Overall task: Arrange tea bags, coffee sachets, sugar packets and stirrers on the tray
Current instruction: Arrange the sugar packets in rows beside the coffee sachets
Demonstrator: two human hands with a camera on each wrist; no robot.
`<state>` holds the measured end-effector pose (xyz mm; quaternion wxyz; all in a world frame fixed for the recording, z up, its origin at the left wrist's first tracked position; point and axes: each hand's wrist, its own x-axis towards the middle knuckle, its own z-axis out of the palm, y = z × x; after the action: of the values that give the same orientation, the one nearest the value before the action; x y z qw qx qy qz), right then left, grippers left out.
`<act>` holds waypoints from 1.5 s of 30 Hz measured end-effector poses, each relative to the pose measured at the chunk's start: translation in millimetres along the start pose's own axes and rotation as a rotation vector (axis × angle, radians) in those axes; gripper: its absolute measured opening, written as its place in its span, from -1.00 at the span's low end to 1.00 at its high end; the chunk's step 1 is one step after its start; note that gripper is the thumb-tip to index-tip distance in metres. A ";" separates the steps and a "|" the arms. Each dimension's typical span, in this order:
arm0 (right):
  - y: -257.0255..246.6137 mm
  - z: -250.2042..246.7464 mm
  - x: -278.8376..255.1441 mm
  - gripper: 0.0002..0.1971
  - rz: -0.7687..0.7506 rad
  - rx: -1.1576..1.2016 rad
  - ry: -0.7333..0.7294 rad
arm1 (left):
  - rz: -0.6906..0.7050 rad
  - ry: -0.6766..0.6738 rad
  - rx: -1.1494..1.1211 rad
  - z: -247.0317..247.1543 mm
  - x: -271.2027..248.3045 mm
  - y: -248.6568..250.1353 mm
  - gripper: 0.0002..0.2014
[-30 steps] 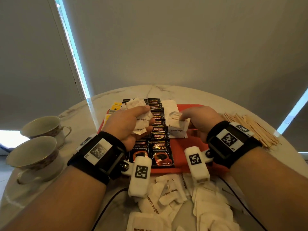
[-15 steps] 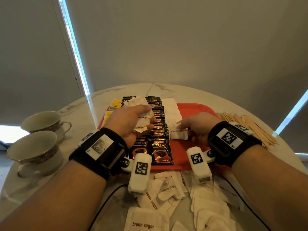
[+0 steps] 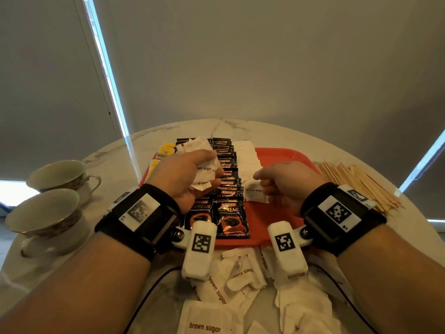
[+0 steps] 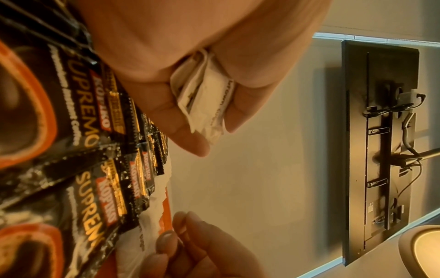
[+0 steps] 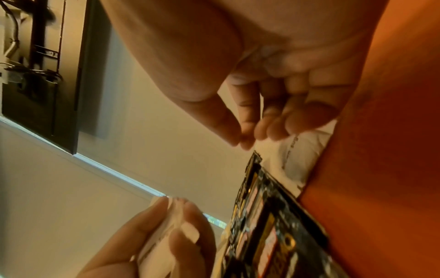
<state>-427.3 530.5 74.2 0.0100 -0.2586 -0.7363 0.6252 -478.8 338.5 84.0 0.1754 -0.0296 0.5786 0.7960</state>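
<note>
1. We judge the sugar packets to be very light, soft paper pouches with loose grains inside. They crumple and bend easily, slide over one another, and could tear if we pull hard.
2. We would take each packet by a flat edge or corner, pinching between thumb and forefinger, so that the grains settle and the packet lies flat when set down.
3. Our left hand [image 3: 185, 174] is curled round a bunch of sugar packets [image 3: 204, 165] and holds it above the coffee sachets [image 3: 228, 189]. The left wrist view shows the bunch [image 4: 204, 96] squeezed between thumb and fingers, its edges creased.
4. Our right hand [image 3: 286, 186] is over the tray [image 3: 286, 155], with its thumb and fingertips drawn together at the near edge of the front packet [image 3: 255, 194] of the white row. In the right wrist view the fingertips [image 5: 269, 131] look to hold nothing, and we cannot tell whether they touch that packet [image 5: 297, 156].
5. The packets are white and squarish, with "brown sugar" printed in brown. One overlapping row of them runs down the middle of the tray, just beside the sachets.
6. A loose pile of packets [image 3: 240, 280] lies on the table [image 3: 60, 268] in front of the tray, some face down and wrinkled.
7. The sachets are glossy black with orange cups, laid in two overlapping rows. Yellow tea bags [image 3: 166, 150] sit at the tray's far left.
8. The wooden stirrers [image 3: 356, 184] lie in a heap on the table, right of the tray. Two teacups [image 3: 55, 189] stand to the left.
</note>
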 end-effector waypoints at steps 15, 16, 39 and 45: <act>-7.8 4.9 -3.9 -0.81 0.099 -0.096 -0.145 | -0.036 -0.051 -0.075 1.8 -7.2 3.7 -0.79; -9.4 5.6 -3.8 -0.81 0.087 -0.085 -0.145 | -0.046 -0.069 -0.092 1.3 -7.7 3.9 -0.75; -17.2 19.0 2.0 -0.90 -0.283 0.454 -0.173 | 0.010 -0.054 0.040 1.9 -2.8 -0.2 -0.82; -12.7 10.7 2.9 -0.91 -0.286 0.381 -0.145 | -0.004 -0.060 -0.055 -2.9 -1.1 3.4 -0.77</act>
<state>-438.1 520.8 82.7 0.0940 -0.0998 -0.6329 0.7620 -479.3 334.7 86.5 0.1933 -0.0118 0.5509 0.8118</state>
